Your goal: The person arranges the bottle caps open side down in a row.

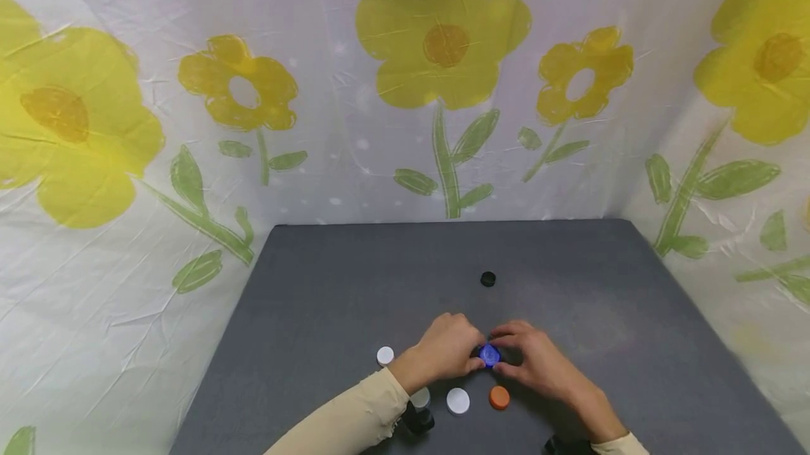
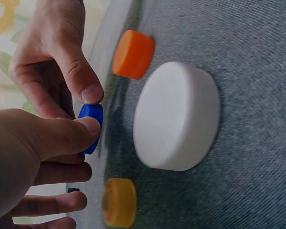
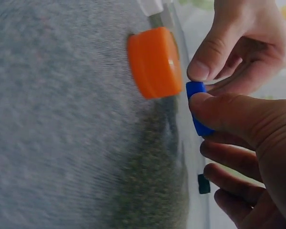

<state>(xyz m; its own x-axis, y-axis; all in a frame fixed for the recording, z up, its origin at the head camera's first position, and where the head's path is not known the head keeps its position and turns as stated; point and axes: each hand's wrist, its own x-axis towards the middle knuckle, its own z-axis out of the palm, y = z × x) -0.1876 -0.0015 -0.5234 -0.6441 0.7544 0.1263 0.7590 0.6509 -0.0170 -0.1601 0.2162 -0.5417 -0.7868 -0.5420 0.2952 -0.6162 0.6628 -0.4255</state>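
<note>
Between my two hands is a round blue bottle cap (image 1: 489, 355), held just over the dark table. My left hand (image 1: 448, 348) pinches one side of it, with the thumb lying across the cap (image 2: 92, 114) in the left wrist view. From the opposite side my right hand (image 1: 538, 360) pinches it too, its thumb (image 3: 205, 102) on the edge in the right wrist view. Nearest to the hands are an orange cap (image 1: 499, 397) and a large white cap (image 1: 458, 401). A yellow cap (image 2: 120, 202) shows only in the left wrist view.
A small white cap (image 1: 384, 355) lies left of my left wrist, and a pale greyish cap (image 1: 420, 399) is partly covered by that forearm. Farther back sits a black cap (image 1: 488, 278). A flower-printed curtain (image 1: 329, 159) surrounds the grey table (image 1: 354, 265) behind and at the sides.
</note>
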